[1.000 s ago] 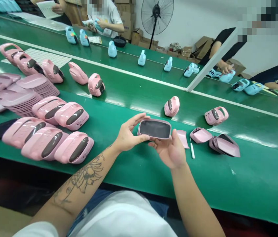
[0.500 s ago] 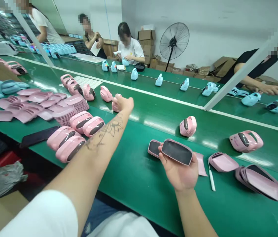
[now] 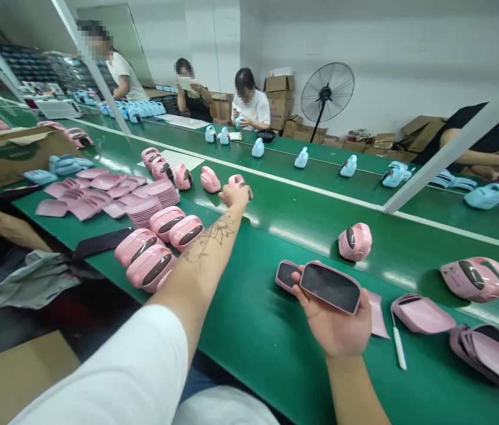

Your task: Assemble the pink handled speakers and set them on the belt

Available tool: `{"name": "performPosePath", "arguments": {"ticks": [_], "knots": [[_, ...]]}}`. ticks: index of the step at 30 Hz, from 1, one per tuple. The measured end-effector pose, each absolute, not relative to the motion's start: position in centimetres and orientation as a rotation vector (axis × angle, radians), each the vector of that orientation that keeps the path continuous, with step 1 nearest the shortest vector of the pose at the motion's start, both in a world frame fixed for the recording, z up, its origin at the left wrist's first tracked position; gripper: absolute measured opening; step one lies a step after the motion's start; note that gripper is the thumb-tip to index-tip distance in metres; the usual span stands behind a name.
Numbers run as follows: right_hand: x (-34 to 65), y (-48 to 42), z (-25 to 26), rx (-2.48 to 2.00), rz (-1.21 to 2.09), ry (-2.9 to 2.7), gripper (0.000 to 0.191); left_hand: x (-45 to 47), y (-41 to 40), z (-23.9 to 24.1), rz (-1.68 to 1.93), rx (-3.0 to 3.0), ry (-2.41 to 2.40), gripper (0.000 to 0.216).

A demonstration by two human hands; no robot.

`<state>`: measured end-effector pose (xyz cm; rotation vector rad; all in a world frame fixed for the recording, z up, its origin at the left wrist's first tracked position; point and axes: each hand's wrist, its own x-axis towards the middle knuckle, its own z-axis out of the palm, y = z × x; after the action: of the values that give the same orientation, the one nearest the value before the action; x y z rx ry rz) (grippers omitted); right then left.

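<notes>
My left arm reaches far out over the green table. My left hand [image 3: 235, 196] is closed round the near side of a pink plastic housing [image 3: 236, 180], partly hidden by the fingers. Several more pink housings [image 3: 209, 179] stand left of it. Nearer, on the right, my right hand [image 3: 340, 321] is palm up, fingers wrapped round a pink-rimmed panel [image 3: 331, 286] with a dark flat face. A similar panel [image 3: 285, 274] shows just behind its fingertips. Beside that hand lie a flat pink piece [image 3: 378, 313] and a white-handled tool [image 3: 399, 347].
Pink covers [image 3: 426, 314] lie stacked at right. Pink housings [image 3: 147, 265] and pink covers [image 3: 99, 198] crowd the left, near a dark tray [image 3: 103, 242]. White posts [image 3: 430, 153] rise from the table. Blue housings [image 3: 301, 157] line the far side, where people work. Another person's arm [image 3: 10, 227] is at left.
The view has swung left, so things sit farther right. My left hand now wraps the housing from its near side. The right hand keeps its panel. Another person's arm appears at left.
</notes>
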<state>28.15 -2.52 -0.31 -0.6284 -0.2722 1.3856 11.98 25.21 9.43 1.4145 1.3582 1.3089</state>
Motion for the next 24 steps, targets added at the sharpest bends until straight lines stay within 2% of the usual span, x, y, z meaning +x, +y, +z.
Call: {"name": "performPosePath", "arguments": {"ticks": [3, 6, 10, 14, 20, 24], "knots": [[28.6, -2.8, 0.6, -0.634, 1.318, -0.301, 0.077, 12.8, 22.1, 9.2, 1.310, 1.214, 1.344, 0.040], [29.0, -3.9, 2.6, -0.615, 1.113, -0.369, 0.078, 13.2, 16.1, 8.1, 1.210, 1.113, 1.125, 0.036], [27.8, -5.9, 5.4, -0.624, 0.851, -0.501, 0.073, 10.8, 7.4, 5.4, 0.840, 1.041, 0.830, 0.034], [25.0, -6.7, 5.2, -0.686, 0.885, -0.558, 0.074, 7.8, 2.9, 3.6, 0.384, 0.789, 0.684, 0.051], [21.1, -7.3, 3.3, -0.666, 0.784, -0.428, 0.062, 5.7, 0.8, 3.0, 0.581, 0.896, 0.478, 0.075], [19.7, -7.8, 2.4, -0.635, 0.904, -0.455, 0.062, 4.7, 0.2, 1.8, 0.717, 0.856, 0.626, 0.065]]}}
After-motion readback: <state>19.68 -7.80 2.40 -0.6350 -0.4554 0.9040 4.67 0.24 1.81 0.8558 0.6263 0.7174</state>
